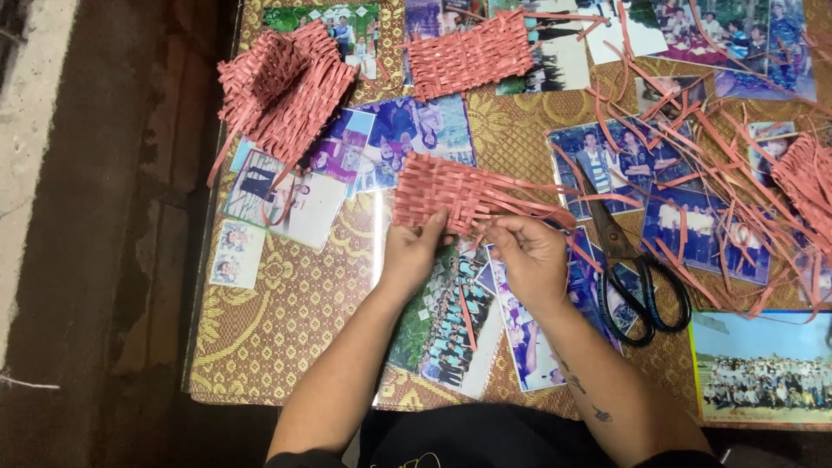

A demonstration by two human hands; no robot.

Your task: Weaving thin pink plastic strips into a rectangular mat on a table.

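Head view shows the left hand and right hand, fingers pinched on the lower edge of a pink woven strip mat, holding it over the photo-covered desk, with black-handled scissors just to the right.

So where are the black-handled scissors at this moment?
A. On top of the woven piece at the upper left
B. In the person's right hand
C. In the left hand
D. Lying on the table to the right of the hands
D. The scissors lie flat on the table among loose pink strips, while both the left hand and right hand hold the woven pink panel.
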